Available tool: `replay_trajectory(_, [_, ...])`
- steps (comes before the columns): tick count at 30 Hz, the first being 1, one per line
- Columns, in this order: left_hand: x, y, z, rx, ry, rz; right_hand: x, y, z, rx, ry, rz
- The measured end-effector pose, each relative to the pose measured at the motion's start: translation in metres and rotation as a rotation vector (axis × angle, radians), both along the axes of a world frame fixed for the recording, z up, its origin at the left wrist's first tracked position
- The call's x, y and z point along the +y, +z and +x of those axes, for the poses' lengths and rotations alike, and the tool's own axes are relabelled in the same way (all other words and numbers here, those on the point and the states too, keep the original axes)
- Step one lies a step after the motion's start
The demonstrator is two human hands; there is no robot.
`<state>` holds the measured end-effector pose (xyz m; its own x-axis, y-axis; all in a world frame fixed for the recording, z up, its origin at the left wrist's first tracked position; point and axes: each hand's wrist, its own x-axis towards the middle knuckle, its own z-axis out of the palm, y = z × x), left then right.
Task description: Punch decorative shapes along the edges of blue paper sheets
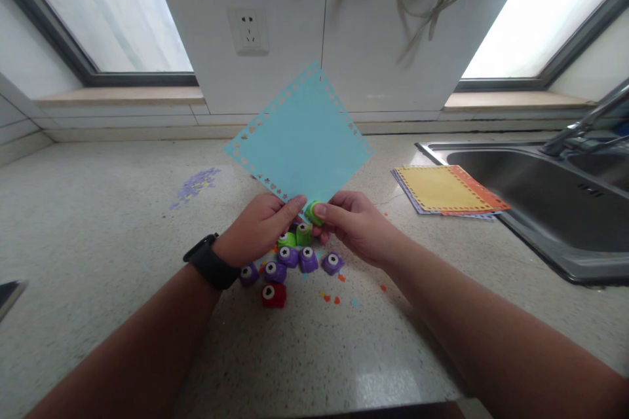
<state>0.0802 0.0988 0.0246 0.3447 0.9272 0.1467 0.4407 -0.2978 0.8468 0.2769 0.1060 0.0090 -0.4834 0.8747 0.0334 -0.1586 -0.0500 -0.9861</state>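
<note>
My left hand (258, 226) pinches the blue sheet (302, 137) at its 6 o'clock corner; my right hand (356, 226) is clamped on the green punch (313, 211) there. Edge-punching, I judge; the next squeeze needs steady alignment.

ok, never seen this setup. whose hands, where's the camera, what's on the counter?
No machine here: one person's bare hands, filmed by a single camera worn on the head, looking down. The left hand, black watch on its wrist, pinches a blue paper sheet with holes punched along its edges. The right hand holds a green punch at the sheet's lower corner. On the counter below lie purple punches and a red punch. To the right, a stack of coloured sheets sits beside a sink; purple scraps lie at the left.
</note>
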Motion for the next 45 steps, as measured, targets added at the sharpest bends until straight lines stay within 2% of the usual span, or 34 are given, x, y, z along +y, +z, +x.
replay_trajectory(33, [0.0004, -0.0010, 0.0000, 0.001, -0.032, 0.011, -0.0005, 0.0037, -0.0005, -0.002, 0.022, 0.032])
replay_trajectory(45, [0.0003, -0.0010, -0.0004, 0.009, 0.069, -0.043, 0.0019, 0.0065, 0.0034, 0.017, 0.036, -0.010])
